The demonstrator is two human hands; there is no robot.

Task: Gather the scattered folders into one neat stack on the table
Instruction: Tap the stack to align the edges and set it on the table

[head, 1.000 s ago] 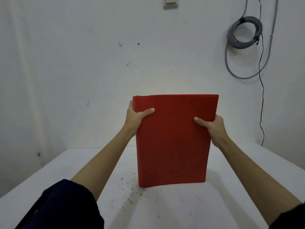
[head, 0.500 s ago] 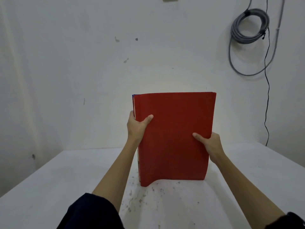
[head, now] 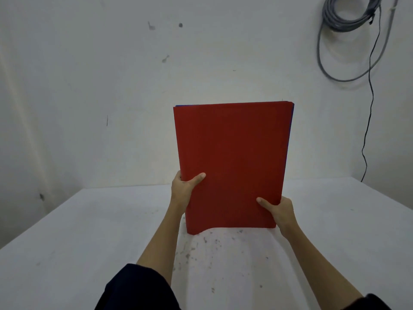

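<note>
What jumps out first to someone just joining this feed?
The red folder bundle stands upright mid-frame, its bottom edge on or just above the white table; the left hand and right hand grip its lower sides. A thin blue edge peeks out along its top and right side, so more folders sit behind. A coiled grey cable hangs on the wall, top right.

A bare, utilitarian room is shown, of the sort used as a plain workroom or recording space; which exactly cannot be told. A large white table (head: 78,242), speckled with dark marks, is set against a scuffed white wall (head: 111,86). A coil of grey cable (head: 348,16) is hung high on that wall, and a thin black cord (head: 369,108) is trailed down beside it.
</note>
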